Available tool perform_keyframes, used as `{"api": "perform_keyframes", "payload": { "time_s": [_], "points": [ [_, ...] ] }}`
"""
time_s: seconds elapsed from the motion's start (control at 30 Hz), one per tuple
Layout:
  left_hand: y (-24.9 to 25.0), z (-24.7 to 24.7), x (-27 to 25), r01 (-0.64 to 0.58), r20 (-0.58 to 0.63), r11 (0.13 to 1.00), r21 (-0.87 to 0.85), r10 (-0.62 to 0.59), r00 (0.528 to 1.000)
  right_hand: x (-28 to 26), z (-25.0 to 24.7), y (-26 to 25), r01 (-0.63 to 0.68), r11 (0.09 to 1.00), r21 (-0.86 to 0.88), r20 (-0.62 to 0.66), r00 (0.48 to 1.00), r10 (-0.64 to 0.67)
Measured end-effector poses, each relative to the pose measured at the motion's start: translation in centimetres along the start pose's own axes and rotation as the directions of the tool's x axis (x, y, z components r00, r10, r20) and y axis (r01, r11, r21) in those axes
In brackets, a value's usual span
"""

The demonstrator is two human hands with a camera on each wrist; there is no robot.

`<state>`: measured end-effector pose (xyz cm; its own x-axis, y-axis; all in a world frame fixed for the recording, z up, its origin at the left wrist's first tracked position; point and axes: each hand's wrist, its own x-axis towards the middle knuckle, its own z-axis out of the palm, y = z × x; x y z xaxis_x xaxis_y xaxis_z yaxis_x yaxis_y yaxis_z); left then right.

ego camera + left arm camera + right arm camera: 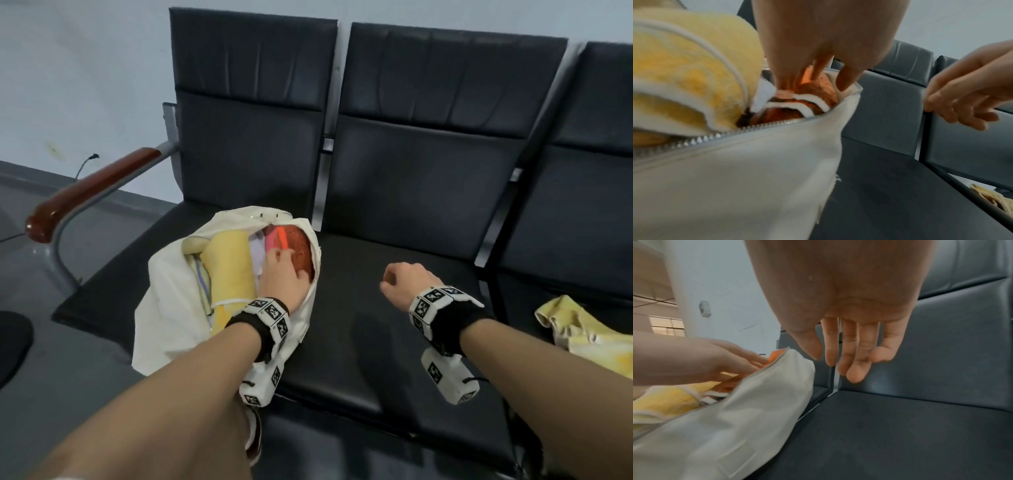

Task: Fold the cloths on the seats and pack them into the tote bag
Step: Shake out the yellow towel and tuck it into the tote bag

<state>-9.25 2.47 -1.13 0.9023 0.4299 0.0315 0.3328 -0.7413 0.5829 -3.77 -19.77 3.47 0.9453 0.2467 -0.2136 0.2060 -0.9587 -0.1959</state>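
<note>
Several folded cloths were pressed into the tote bag (164,301) by the left hand (286,274), fingers (846,78) extended; the right hand (404,284) hung loosely curled, empty. Judged next: the yellow cloth (582,332), lower right, needed fetching and folding.

Left hand (286,274) reaching forward at frame centre-left, fingers extending downward, right hand (404,282) hovering centre-right, fingers hanging loosely, holding nothing
</note>
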Motion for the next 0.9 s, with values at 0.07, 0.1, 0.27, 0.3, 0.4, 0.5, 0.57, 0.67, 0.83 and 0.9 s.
{"api": "perform_keyframes", "payload": {
  "time_s": [0.07, 0.1, 0.27, 0.3, 0.4, 0.5, 0.57, 0.67, 0.83, 0.9],
  "points": [
    [2.3, -0.4, -1.2, -0.087, -0.161, 0.994, 0.061, 0.096, 0.982, -1.0, -0.7, 2.2, -0.035, 0.999, 0.006, -0.008, 0.999, 0.036],
    [3.6, -0.3, -1.7, -0.152, -0.171, 0.986, 0.072, 0.162, 0.972, -1.4, -1.0, 3.2, -0.051, 0.999, 0.009, -0.011, 0.999, 0.051],
    [11.1, 2.8, -3.3, -0.427, 0.07, 0.902, 0.061, 0.423, 0.903, -3.3, -2.3, 8.6, -0.112, 0.992, 0.049, -0.017, 0.993, 0.113],
    [12.7, 3.7, -3.5, -0.451, 0.123, 0.89, 0.066, 0.442, 0.889, -3.6, -2.5, 9.9, -0.125, 0.991, 0.056, -0.02, 0.992, 0.126],
    [17.4, 6.9, -4.1, -0.502, 0.241, 0.861, 0.085, 0.471, 0.849, -4.4, -3.2, 14.4, -0.185, 0.98, 0.074, -0.035, 0.982, 0.188],
    [22.3, 10.4, -4.6, -0.541, 0.352, 0.836, 0.088, 0.482, 0.802, -5.1, -3.3, 20.0, -0.256, 0.961, 0.102, -0.03, 0.965, 0.26],
    [25.5, 13.3, -5.1, -0.578, 0.421, 0.811, 0.091, 0.495, 0.76, -5.3, -2.8, 24.0, -0.296, 0.947, 0.126, -0.025, 0.953, 0.302],
    [29.5, 18.2, -6.1, -0.613, 0.497, 0.786, 0.083, 0.5, 0.709, -5.3, -0.8, 29.9, -0.366, 0.922, 0.13, -0.012, 0.929, 0.37],
    [32.3, 26.3, -8.2, -0.642, 0.611, 0.766, 0.026, 0.497, 0.617, -4.0, 3.5, 37.4, -0.49, 0.87, 0.049, 0.057, 0.871, 0.488],
    [32.2, 29.5, -8.9, -0.643, 0.649, 0.766, 0.008, 0.485, 0.586, -2.7, 5.5, 39.6, -0.528, 0.848, 0.048, 0.084, 0.848, 0.523]
  ]
}}
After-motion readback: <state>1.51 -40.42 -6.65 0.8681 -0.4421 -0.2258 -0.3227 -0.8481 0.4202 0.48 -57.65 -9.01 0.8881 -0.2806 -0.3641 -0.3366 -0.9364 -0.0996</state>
